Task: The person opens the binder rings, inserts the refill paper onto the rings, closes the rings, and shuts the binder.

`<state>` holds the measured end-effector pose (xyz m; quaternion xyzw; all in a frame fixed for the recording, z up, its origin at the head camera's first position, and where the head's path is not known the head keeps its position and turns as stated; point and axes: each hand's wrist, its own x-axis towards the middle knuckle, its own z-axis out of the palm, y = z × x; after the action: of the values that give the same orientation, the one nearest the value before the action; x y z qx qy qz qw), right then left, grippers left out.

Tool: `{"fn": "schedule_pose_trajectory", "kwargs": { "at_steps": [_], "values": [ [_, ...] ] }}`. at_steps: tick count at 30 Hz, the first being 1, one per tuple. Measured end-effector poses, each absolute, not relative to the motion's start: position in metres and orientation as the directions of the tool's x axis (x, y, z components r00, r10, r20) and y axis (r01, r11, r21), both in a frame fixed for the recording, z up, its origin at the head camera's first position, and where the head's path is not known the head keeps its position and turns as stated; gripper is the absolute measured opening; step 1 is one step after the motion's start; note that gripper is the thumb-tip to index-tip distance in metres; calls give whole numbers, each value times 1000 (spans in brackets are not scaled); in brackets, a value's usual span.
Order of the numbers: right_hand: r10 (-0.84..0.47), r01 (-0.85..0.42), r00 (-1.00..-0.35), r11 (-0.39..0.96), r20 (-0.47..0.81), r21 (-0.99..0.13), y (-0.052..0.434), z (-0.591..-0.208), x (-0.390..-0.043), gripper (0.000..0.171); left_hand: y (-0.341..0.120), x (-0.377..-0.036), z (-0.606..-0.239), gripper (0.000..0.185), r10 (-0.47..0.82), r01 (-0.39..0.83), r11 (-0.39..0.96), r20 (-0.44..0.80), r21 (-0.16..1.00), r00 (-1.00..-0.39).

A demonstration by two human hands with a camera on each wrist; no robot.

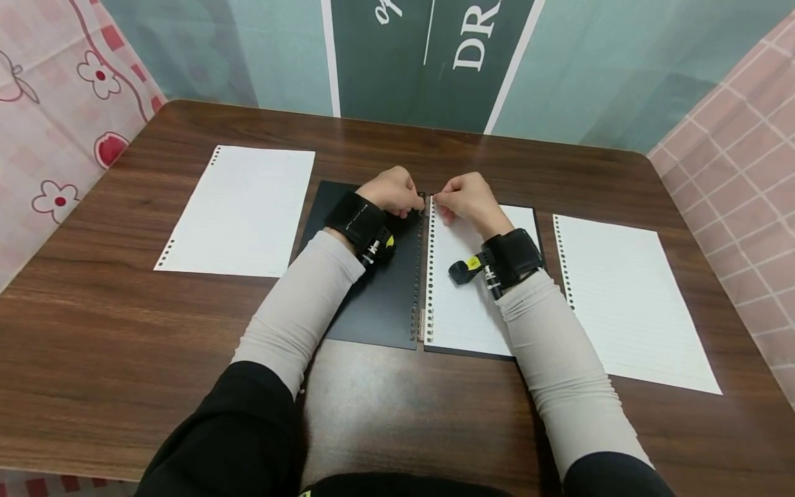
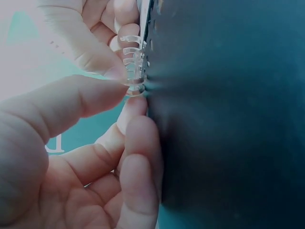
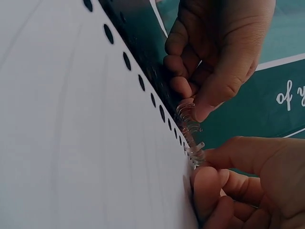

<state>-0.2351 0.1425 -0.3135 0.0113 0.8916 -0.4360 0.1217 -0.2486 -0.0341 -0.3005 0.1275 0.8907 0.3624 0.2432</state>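
We see both hands pinching the clear plastic ring binding (image 2: 133,67) — left hand (image 1: 393,191), right hand (image 1: 467,197) — at upper centre. Its long axis runs down the black binder cover's (image 1: 373,290) spine (toward us).

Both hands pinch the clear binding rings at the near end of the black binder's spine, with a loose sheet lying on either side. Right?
Not quite: the head view shows both hands, left and right, at the far end of the binder spine, pinching the clear rings. The loose sheets, left and right, are as stated.

Loose sheets either side, on brown table.
One punched lined sheet (image 1: 239,210) lies far left; another (image 1: 627,300) far right. Wooden table (image 1: 124,359); patterned cloth backdrop (image 1: 56,103).
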Motion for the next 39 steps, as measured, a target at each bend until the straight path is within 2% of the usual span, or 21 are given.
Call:
{"fn": "schedule_pose_trajectory", "kwargs": {
  "at_steps": [8, 19, 29, 39],
  "values": [
    [-43, 124, -975, 710, -218, -693, 145, -308, -236, 22, -31, -251, -296, 28, 405, 61, 720, -348, 691, -846],
    [-103, 138, -957, 661, -272, -737, 147, -300, -237, 21, -30, -249, -290, 30, 390, 63, 737, -349, 673, -852],
    [-132, 194, -918, 672, -374, -715, 157, -292, -234, 24, -29, -242, -284, 30, 357, 45, 743, -339, 668, -871],
    [-136, 156, -926, 709, -351, -687, 174, -281, -228, 27, -26, -235, -278, 33, 346, 68, 755, -307, 652, -887]
  ]
}}
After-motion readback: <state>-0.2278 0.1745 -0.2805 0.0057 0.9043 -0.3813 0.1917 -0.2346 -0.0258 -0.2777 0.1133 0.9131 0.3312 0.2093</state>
